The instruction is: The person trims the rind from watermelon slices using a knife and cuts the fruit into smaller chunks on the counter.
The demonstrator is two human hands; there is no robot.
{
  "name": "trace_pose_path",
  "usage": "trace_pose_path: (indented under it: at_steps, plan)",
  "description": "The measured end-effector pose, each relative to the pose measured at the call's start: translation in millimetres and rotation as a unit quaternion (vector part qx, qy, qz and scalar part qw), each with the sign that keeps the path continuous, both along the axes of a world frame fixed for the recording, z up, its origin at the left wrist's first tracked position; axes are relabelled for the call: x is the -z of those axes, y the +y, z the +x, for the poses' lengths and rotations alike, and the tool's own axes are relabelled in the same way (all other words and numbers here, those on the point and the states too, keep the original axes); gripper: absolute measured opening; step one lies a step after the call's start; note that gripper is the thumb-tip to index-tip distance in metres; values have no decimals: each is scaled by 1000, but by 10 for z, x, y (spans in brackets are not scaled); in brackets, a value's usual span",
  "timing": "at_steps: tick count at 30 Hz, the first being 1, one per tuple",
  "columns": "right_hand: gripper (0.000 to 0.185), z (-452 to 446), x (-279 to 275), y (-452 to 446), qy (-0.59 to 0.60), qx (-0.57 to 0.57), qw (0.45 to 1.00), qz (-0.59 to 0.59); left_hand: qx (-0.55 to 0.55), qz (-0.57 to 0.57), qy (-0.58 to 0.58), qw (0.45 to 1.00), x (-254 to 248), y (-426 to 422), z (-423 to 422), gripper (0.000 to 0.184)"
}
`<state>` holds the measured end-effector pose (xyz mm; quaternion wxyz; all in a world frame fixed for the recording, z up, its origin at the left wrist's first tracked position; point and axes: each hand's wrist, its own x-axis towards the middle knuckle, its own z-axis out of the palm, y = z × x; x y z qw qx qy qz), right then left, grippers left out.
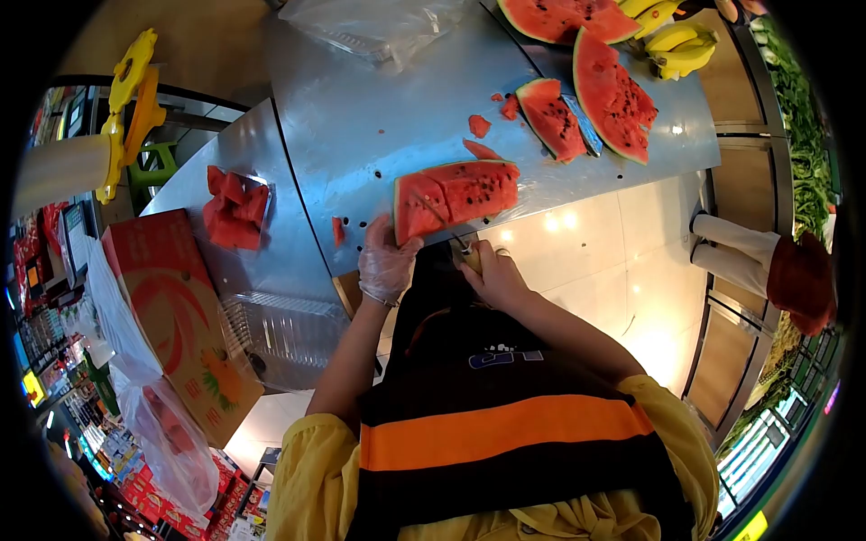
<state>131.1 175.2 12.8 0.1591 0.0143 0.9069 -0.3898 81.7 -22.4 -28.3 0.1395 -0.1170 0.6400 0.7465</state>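
Observation:
A thick watermelon piece [483,187] with green rind lies near the front edge of the metal table [343,117]. My left hand [386,261], in a clear plastic glove, grips its left end with fingers and thumb. My bare right hand [496,275], wearing a ring, is closed round the handle of a knife [471,259]. The blade slants up and left across the piece, beside a line parting its left end from the rest. How deep the blade sits I cannot tell. Small red scraps and seeds lie around the piece.
Larger watermelon slices [609,95] and bananas [681,50] lie at the back right. Red chunks fill a clear tray [268,203] on the left. Empty clear containers [280,329] and a cardboard box [176,316] stand nearer left. Another person's legs [735,248] show at right.

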Motion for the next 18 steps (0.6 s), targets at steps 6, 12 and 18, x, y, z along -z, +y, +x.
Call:
trace_pose_path:
  at_steps: [6, 12, 18]
  plan:
    - [40, 8, 127, 39, 17, -77, 996, 42, -18, -60, -20, 998, -35, -1, 58, 43]
    - [37, 47, 314, 66, 11, -97, 991, 90, -17, -57, -27, 998, -128, 12, 14, 42]
    - [35, 52, 449, -51, -35, -74, 988, 134, -33, -101, -74, 992, -88, 30, -13, 44]
